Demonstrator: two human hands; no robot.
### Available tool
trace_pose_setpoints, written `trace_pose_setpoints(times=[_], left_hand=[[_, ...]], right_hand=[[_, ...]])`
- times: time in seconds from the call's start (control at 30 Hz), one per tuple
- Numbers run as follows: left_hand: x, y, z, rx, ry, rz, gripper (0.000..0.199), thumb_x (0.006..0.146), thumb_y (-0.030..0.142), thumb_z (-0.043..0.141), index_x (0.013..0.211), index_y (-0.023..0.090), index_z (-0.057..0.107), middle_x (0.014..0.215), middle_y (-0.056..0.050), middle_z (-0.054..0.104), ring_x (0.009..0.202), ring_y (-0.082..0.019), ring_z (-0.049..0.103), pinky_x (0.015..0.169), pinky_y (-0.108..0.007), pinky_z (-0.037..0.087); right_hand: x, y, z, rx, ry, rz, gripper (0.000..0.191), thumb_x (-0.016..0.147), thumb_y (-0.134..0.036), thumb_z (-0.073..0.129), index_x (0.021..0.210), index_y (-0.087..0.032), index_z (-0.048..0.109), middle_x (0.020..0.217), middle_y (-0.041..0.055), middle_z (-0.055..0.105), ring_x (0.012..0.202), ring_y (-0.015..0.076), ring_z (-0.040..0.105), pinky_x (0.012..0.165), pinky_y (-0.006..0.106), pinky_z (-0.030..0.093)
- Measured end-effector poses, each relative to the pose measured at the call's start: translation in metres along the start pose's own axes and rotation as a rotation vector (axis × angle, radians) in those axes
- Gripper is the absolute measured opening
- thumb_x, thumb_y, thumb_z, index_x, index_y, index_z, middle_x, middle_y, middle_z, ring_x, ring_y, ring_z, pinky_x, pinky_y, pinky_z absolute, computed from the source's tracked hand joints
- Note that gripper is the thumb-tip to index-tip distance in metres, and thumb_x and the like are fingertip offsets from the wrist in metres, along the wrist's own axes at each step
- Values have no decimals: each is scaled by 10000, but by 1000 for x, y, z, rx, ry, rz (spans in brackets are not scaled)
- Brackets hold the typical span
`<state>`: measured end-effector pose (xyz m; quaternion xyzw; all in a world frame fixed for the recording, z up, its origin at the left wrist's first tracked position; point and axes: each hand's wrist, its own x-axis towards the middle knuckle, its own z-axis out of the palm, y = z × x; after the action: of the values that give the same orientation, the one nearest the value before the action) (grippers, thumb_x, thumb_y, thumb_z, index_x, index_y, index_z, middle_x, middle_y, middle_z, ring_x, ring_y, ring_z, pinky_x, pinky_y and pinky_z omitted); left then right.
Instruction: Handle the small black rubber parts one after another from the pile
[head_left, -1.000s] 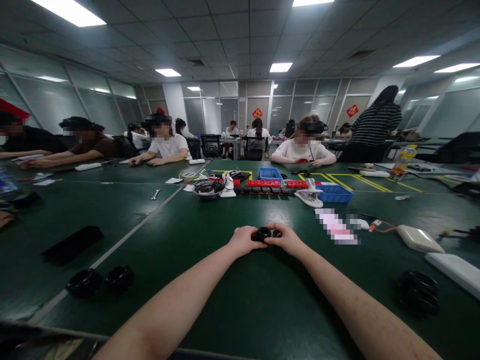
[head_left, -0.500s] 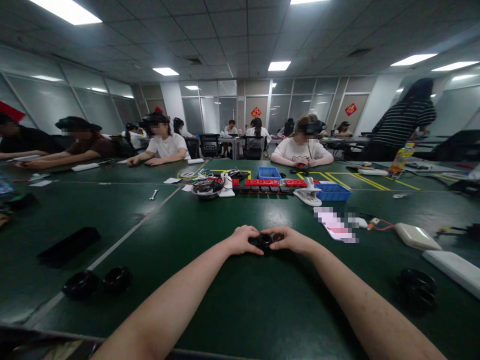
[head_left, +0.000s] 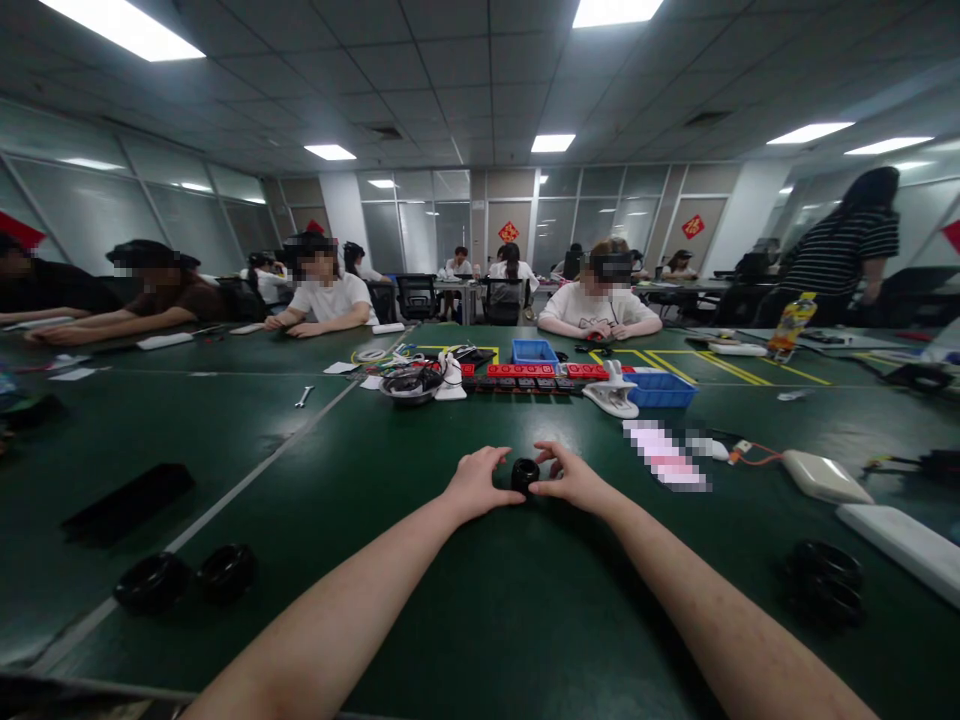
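A glossy black ring (head_left: 525, 475) stands on the green tabletop between my two hands. My left hand (head_left: 480, 482) is at its left side, fingers raised and apart, with the thumb tip close to the ring's lower edge. On the other side, my right hand (head_left: 571, 480) has its index finger lifted off and its thumb near the ring's front; whether the thumbs touch it I cannot tell. Two more black rings, a left one (head_left: 152, 582) and a smaller-looking one (head_left: 227, 573), lie at the near left. Other black rings (head_left: 825, 582) sit close together, apparently stacked, at the near right.
A long black block (head_left: 127, 503) lies at the left. Ahead stand red power strips (head_left: 517, 370), white clips (head_left: 611, 392), blue trays (head_left: 660, 390) and a cable coil (head_left: 411, 382). A phone (head_left: 667, 457) and white boxes (head_left: 825, 476) lie to the right. People sit across the table.
My fingers have spread away from the black ring, leaving more of it visible between the hands. The view has shifted slightly. At the back right, a standing person has moved right.
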<state>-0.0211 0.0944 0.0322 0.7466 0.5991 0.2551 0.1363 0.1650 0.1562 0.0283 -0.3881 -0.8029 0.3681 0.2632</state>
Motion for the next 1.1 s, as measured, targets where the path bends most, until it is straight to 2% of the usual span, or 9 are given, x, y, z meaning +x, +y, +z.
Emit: trace_pose_setpoints(times=[0.13,0.23,0.33,0.43,0.6,0.7,0.87,0.93,1.1], left_hand=[[-2,9,10,107,69,-105,647,492,622,614,969,195,521,954,-63,549,901,-256,512,751,-334,376],[-1,15,19,184,101,-154,571,530,634,571,870,177,539,885,-73,568,868,-263,522,736,-347,363],[0,17,21,227,100,-154,448,599,563,558,825,175,550,853,-71,585,852,-256,529,733,-352,354],[0,17,19,234,83,-146,353,646,491,544,810,179,561,844,-61,598,846,-240,535,727,-339,356],[1,16,18,212,64,-132,328,653,469,545,815,185,571,834,-36,610,840,-217,542,728,-314,363],[3,11,17,191,47,-76,328,651,485,544,786,189,578,802,-22,608,804,-206,545,704,-299,366],[10,-3,11,154,-58,74,406,642,565,529,810,202,601,800,-14,586,791,-195,530,683,-276,365],[13,-8,8,128,-110,136,423,632,567,547,874,224,604,875,-14,575,844,-200,514,719,-280,362],[16,-16,3,61,-226,241,418,615,533,596,936,265,609,1045,-10,529,980,-225,450,828,-314,331]], right_hand=[[0,-1,11,-63,123,-20,585,514,-405,692,982,-158,444,858,32,514,653,125,475,599,270,399],[1,0,25,-108,225,-6,500,490,-429,691,845,-168,455,754,3,503,622,126,463,566,259,373],[2,2,36,-128,329,7,435,505,-440,670,764,-178,438,696,-6,490,603,128,449,535,248,346],[2,2,41,-139,371,7,407,523,-448,653,725,-183,419,668,-10,485,589,129,442,514,241,328],[0,-3,39,-136,356,41,357,539,-424,646,689,-180,433,634,-22,481,572,125,438,509,236,319],[0,-7,32,-95,284,56,312,546,-366,652,707,-167,474,627,-24,491,567,120,435,516,235,324],[0,-10,9,-28,53,-11,319,542,-275,672,825,-147,597,747,9,541,656,132,450,604,255,361],[0,-8,1,28,-61,-24,384,555,-260,670,919,-153,610,824,20,558,695,137,463,653,268,370],[-3,-4,-11,278,-417,-4,520,627,-251,630,1130,-198,510,954,16,585,813,156,517,754,289,384]])
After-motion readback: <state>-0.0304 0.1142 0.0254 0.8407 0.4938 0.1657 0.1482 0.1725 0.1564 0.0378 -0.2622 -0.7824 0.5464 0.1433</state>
